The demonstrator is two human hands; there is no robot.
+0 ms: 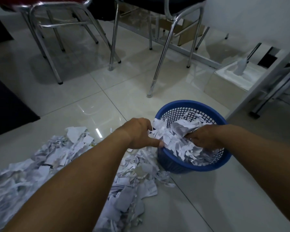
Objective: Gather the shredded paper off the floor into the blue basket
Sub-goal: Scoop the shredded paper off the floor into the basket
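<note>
Nearest to us, the shredded paper (40,168) lies in a wide drift on the tiled floor (224,198). It runs from the lower left under our forearms right up to the foot of the blue basket (172,165), so most of the job is not yet done.

Just beyond, our left hand (138,133) and right hand (203,138) face each other over the near rim, with a clump (171,136) of shreds squeezed between them. The left fingers (148,126) curl into the clump while the thumb lies stretched along its underside. The right fingertips are sunk in the paper, and we cannot tell whether they clench or only press flat. The basket already holds a heap of shreds reaching about its rim on the near side.

To do this step well, we judge that we should bring the clump fully over the opening and lower it inside before letting go. Pressing the heap down would then make room, and the mesh wall needs watching so loose strips do not spill over the near rim.

Farther off stand chairs (159,64) on chrome legs, a dark mat (7,106) on the left and a white box (231,81) on the right.

We can read no writing. The shreds show only grey blur, and no label or brand shows on the basket.
</note>
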